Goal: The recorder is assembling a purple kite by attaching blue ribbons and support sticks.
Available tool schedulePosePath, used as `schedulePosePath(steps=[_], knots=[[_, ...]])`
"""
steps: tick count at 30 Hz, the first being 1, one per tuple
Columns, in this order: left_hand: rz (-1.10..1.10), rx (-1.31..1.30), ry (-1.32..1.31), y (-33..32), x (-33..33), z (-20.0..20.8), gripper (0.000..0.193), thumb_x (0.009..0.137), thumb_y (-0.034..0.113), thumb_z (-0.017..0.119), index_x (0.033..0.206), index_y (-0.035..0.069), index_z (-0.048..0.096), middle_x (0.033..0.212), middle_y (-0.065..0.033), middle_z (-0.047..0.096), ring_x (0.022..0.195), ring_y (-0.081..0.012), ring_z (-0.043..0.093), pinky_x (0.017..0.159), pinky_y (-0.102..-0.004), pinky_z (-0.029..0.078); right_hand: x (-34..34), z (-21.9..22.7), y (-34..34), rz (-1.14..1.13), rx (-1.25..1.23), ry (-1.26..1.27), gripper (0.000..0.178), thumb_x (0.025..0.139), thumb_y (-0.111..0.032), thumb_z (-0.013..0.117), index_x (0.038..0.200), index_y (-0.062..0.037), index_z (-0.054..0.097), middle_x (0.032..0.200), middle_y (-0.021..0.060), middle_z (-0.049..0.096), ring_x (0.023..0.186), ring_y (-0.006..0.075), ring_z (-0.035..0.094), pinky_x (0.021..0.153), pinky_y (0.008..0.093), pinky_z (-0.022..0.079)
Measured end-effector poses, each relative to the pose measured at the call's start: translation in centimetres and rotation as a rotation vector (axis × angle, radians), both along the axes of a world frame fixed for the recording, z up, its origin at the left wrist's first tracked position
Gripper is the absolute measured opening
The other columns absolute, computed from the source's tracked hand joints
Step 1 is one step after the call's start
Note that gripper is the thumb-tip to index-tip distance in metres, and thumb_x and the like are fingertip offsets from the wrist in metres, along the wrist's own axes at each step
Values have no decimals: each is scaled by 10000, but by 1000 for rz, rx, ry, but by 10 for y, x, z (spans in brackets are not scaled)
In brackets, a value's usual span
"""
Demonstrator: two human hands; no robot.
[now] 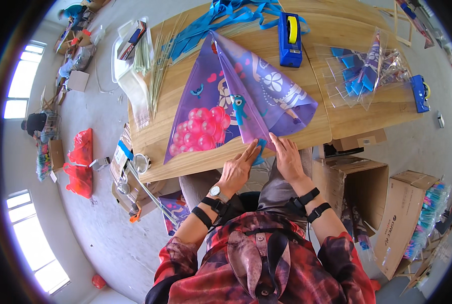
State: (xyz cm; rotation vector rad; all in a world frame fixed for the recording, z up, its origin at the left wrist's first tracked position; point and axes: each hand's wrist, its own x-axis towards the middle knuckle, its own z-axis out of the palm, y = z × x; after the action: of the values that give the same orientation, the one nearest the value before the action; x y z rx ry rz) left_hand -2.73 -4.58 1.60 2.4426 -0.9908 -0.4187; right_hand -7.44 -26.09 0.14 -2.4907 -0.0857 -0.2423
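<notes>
A purple triangular printed kite sheet (200, 96) lies before me, its point facing the far side. Down its middle stands a folded flap (243, 104). At the near edge, my left hand (236, 171) rests with fingers stretched out toward the flap's lower end, beside a blue tail piece (259, 152) at the table edge. My right hand (290, 158) lies just right of it, fingers extended on the sheet's near edge. The undersides of both hands are hidden, and no tool shows in either.
Blue ribbons (200, 38) and thin sticks (159, 71) lie beyond the sheet. A blue tape dispenser (290, 43) stands at far right of it, with clear-wrapped pieces (360, 68) and another dispenser (419, 93) further right. Cardboard boxes (355, 187) stand below.
</notes>
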Motion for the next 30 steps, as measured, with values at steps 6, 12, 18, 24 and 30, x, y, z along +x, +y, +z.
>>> schedulePosePath(steps=[6,12,18,24,30], knots=[[-5,-58,-42,2,0,-1,747,804,-21,609,1524,128,475,1638,-40,393,970,-289,684,775,-421,596,0,3,-1,9,33,-3,582,897,46,567,1470,-32,507,1293,131,609,1171,326,579,977,438,454],[-7,-66,-51,2,0,1,738,799,-24,619,1511,125,494,1636,-40,395,984,-284,685,779,-411,597,0,5,-1,12,29,-2,608,869,55,584,1458,-92,556,1271,106,610,1154,314,586,972,431,462],[3,-37,31,4,1,3,732,791,-42,655,1492,118,520,1641,-56,385,1134,-316,670,846,-419,596,-3,2,0,67,-71,58,522,880,13,589,1352,-188,686,1223,68,594,1116,277,597,969,429,472],[4,-63,11,3,0,-1,724,799,-32,651,1494,120,518,1638,-53,390,1121,-316,672,846,-420,593,-4,0,-1,89,-136,-24,461,899,-84,605,1338,-189,697,1238,77,591,1127,273,597,981,427,469],[1,-111,-64,4,-2,-7,706,797,-26,627,1485,99,527,1631,-43,399,1015,-279,679,781,-414,592,-3,0,-1,110,-194,-49,485,894,-83,592,1360,-184,681,1255,84,577,1143,275,590,987,434,466]])
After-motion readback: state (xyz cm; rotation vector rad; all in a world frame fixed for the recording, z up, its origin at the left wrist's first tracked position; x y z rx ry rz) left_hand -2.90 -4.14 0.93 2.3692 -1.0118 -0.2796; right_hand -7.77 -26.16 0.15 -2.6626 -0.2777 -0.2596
